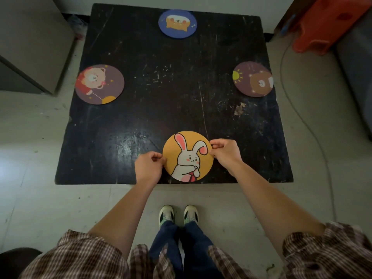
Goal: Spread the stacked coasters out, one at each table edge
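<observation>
Left hand (148,165) pinches left rim of rabbit coaster (188,156); right hand (225,153) pinches right rim. Coaster between hands, at near bench (171,87) edge. Other coasters: left edge (99,84), far edge (177,23), right edge (253,81).

We can read no words, numbers or brand marks anywhere. The four coasters on the table carry only cartoon animal drawings, and the table top, floor, shoes and sleeves show no lettering.
</observation>
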`<state>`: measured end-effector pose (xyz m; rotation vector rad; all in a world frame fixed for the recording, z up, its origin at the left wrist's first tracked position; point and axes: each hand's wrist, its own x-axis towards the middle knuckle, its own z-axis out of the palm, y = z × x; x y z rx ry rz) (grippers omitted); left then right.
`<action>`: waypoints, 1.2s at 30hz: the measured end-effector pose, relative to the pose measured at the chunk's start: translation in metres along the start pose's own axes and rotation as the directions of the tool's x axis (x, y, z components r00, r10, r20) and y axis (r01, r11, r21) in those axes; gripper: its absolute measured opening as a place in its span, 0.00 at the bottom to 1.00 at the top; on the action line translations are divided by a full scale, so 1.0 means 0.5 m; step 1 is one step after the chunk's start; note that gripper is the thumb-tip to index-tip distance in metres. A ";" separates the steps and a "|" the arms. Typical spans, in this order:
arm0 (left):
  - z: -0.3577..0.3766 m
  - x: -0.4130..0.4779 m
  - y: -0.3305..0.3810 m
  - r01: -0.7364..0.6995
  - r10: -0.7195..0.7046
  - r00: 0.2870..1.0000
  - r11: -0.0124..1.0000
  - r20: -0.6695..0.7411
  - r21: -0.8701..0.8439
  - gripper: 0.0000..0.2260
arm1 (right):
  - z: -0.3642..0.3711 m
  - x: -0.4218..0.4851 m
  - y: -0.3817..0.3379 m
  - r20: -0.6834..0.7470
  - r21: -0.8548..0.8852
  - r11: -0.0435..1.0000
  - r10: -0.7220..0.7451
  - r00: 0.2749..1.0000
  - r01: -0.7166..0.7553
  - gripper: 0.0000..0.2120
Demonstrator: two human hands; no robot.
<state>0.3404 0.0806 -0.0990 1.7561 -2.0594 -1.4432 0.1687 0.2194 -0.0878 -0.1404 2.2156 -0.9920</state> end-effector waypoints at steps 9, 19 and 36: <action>0.000 -0.010 0.000 0.015 -0.016 0.999 1.000 -0.043 -0.012 0.06 | -0.002 -0.005 0.005 0.037 0.066 0.998 -0.003 0.999 0.001 0.16; -0.006 -0.012 -0.013 0.025 -0.025 0.998 1.000 -0.061 -0.006 0.07 | 0.009 -0.020 0.009 0.063 0.127 0.992 -0.012 0.998 0.004 0.17; -0.046 -0.014 -0.011 -0.097 0.101 0.995 0.967 -0.005 0.237 0.09 | -0.007 -0.052 -0.041 0.013 0.110 0.990 -0.087 0.996 0.085 0.16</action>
